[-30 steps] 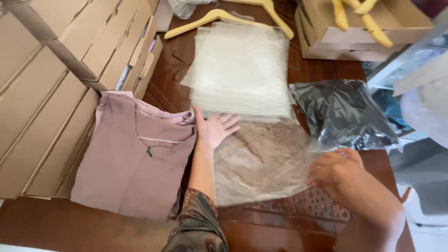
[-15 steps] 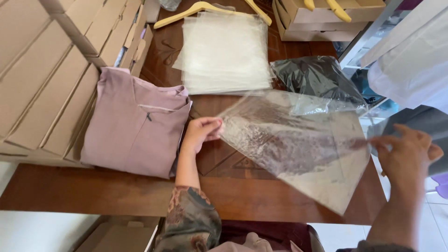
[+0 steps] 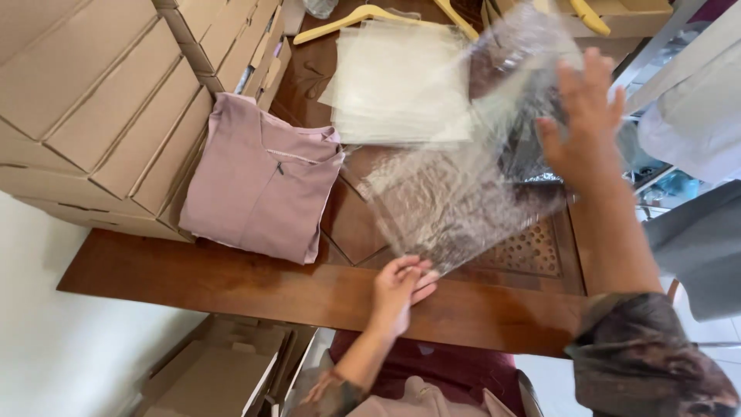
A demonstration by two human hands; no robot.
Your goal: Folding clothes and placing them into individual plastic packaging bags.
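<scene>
Clear plastic bag (image 3: 463,185) held up over wooden table (image 3: 231,282), stretched between 2 hands. Left hand (image 3: 401,287) pinches its lower corner; right hand (image 3: 583,123), fingers spread, presses its upper edge. Folded pink garment (image 3: 258,181) lies left of fingers.

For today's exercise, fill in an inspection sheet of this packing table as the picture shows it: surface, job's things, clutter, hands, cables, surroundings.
Surface: dark wooden table.
Job's things: clear plastic bag lifted above the table; folded mauve garment; stack of clear bags.
Clutter: wooden hangers.
Hands: left hand pinches the bag's lower corner; right hand spread open against its upper part.
Cables: nothing seen.
Surroundings: cardboard boxes stacked left.
</scene>
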